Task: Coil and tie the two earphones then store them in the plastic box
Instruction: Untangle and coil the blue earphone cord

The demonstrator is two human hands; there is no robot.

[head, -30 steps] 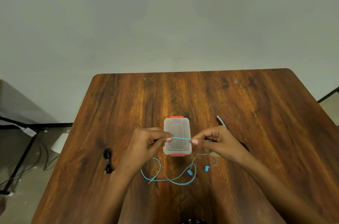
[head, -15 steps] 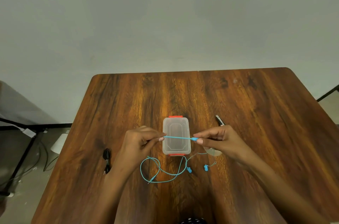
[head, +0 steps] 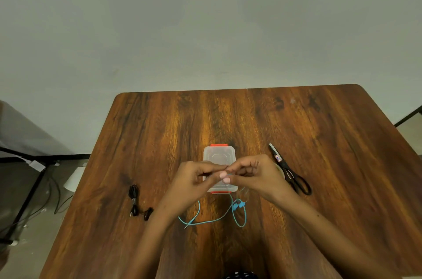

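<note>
From the head camera, my left hand (head: 194, 179) and right hand (head: 253, 173) have come together over the plastic box (head: 219, 157), fingertips pinching a short bit of the blue earphone (head: 214, 221) cord between them. A second ago they held that cord stretched apart; now the span is closed, so I judge a first loop is forming. The rest trails on the table (head: 319, 141). The black earphone (head: 137, 202) lies already bundled at left, scissors (head: 290, 171) at right.

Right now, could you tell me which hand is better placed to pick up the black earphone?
Left. The black earphone lies on the left hand's side; the right hand would have to cross over the blue earphone.
</note>
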